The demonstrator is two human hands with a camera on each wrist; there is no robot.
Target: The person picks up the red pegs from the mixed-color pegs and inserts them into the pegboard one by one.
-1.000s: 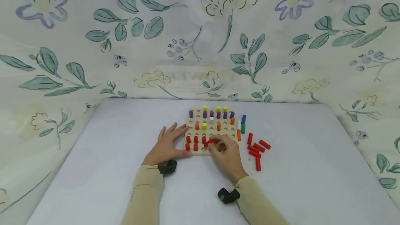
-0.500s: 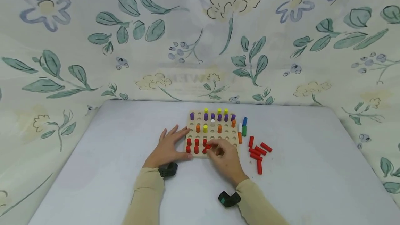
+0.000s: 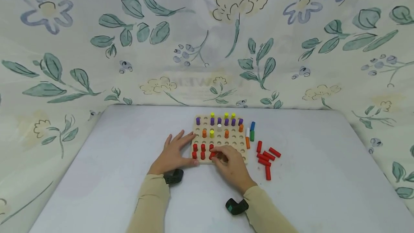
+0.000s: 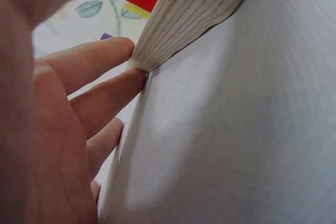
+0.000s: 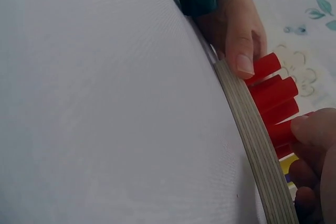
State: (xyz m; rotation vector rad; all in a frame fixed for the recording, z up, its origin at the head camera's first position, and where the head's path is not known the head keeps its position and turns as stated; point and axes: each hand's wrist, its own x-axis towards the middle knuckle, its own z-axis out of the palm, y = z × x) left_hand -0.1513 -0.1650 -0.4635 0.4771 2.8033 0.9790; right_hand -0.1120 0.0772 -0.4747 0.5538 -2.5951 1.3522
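A wooden pegboard lies near the table's middle. My left hand is spread along its left side; in the left wrist view the fingers touch the layered edge, with the thumb at the front corner. My right hand pinches a red peg between thumb and finger. This peg stands about upright in the front row, right of two standing red pegs; whether it is fully seated cannot be seen. Several purple pegs, yellow, orange and one white peg stand farther back. My right hand covers the board's front right part.
Several loose red pegs lie on the table right of the board. Beside its right edge are a blue peg, a green peg, a white peg and an orange peg. A flowered cloth rises behind.
The red peg in my right hand has gone from lying slanted to about upright, lower down at the front row. My left hand keeps its place; the head view has shifted slightly.
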